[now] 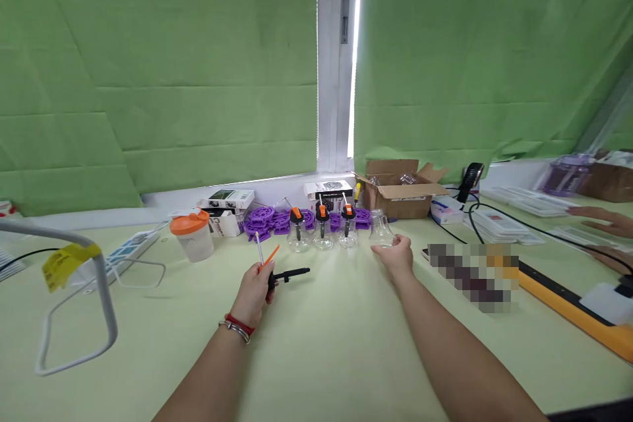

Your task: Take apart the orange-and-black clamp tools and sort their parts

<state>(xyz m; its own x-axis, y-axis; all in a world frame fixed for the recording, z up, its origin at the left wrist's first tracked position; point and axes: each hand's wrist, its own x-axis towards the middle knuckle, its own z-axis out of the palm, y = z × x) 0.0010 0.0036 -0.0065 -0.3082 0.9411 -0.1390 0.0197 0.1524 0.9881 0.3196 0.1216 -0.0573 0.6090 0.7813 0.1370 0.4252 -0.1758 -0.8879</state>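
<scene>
Right forearm foremost; clear flask beyond, base in right grip.

Both forearms are bare and reach forward, coming inward from the two sides. The left arm is less extended; its hand, the left hand, is curled into a grip, with the thumb on the upper side. The right arm stretches farther. The right hand has bent fingers, its thumb pointing toward the left, also in a grip.
</scene>
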